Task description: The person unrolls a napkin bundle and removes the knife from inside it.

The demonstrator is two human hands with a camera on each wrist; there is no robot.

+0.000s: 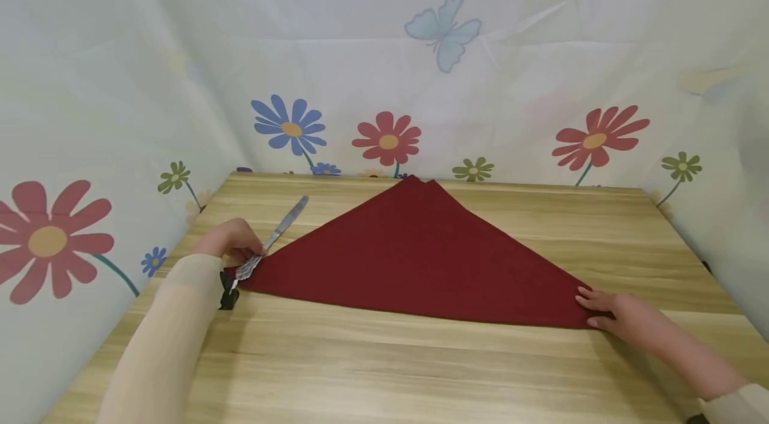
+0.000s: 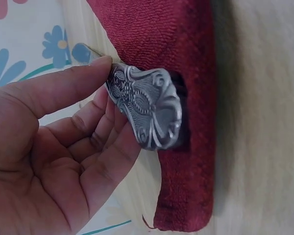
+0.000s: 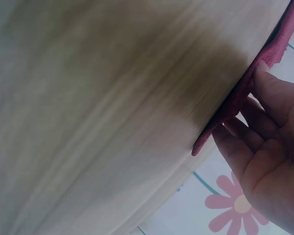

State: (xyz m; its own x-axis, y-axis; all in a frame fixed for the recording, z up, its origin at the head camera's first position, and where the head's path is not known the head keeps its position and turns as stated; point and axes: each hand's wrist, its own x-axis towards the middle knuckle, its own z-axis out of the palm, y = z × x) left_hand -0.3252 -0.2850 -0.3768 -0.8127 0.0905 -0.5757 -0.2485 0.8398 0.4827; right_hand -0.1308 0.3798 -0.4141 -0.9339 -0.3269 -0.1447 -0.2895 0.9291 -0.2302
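A dark red cloth [image 1: 408, 257], folded into a triangle, lies on the wooden table with its peak at the far edge. My left hand [image 1: 237, 240] pinches a silver table knife [image 1: 288, 218] by its ornate handle, thumb on one side and fingers on the other. In the left wrist view, the embossed handle end [image 2: 149, 107] is over the cloth's left corner; whether it touches is unclear. The blade points away, up and to the right. At the cloth's right corner, my right hand [image 1: 631, 317] rests with fingertips and thumb apart, touching the fabric [image 3: 235, 100].
The wooden tabletop [image 1: 360, 370] extends in front of the cloth and to both sides. A white sheet [image 1: 336, 30] printed with flowers and a butterfly hangs behind and around the table. A black clip-like part [image 1: 228, 297] is beside the left wrist.
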